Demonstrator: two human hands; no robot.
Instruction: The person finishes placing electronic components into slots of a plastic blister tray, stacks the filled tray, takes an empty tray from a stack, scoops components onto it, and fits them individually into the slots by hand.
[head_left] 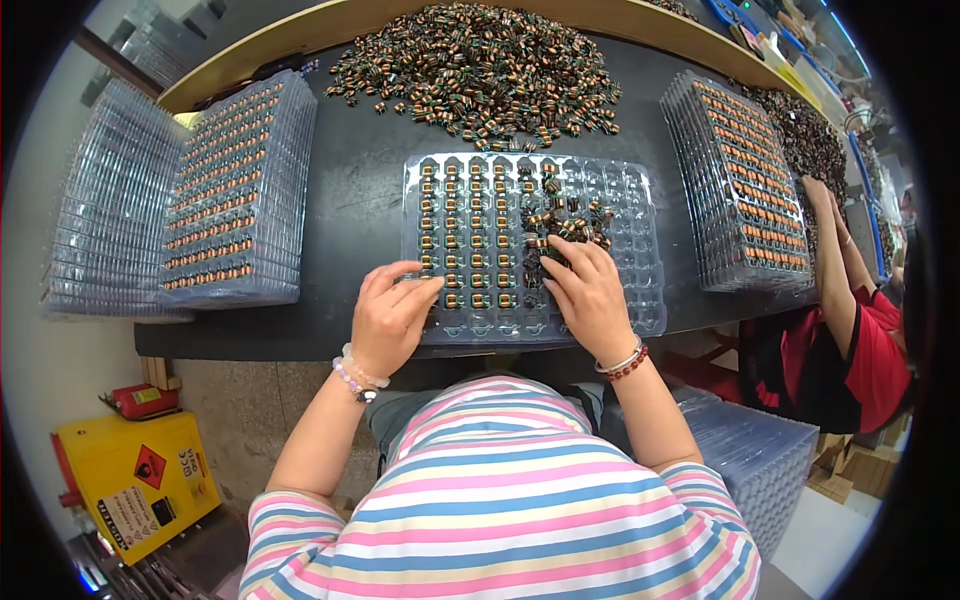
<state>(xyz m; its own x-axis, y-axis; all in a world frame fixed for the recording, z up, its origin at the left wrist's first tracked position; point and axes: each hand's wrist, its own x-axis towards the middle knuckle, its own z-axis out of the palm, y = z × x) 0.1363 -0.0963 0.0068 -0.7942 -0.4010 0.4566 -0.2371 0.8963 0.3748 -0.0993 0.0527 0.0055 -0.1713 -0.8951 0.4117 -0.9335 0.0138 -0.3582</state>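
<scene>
A clear plastic tray point(635, 305) lies in front of me. Its left columns hold small copper-wound coils point(478, 240) with green and black parts, set in rows. A loose heap of coils point(575, 220) lies over the tray's right-middle pockets. My left hand point(390, 312) is at the tray's left edge, its bent fingers apart beside the first column; I see nothing held in it. My right hand point(592, 295) reaches over the loose heap, thumb and fingers spread, fingertips touching coils there. Its fingertips partly cover the coils under them.
A big pile of coils point(490, 75) lies at the back of the dark table point(350, 200). Stacks of filled trays stand left point(225, 195) and right point(740, 185). More stacked trays point(110, 210) are far left. A co-worker's arms point(835, 245) reach in at right.
</scene>
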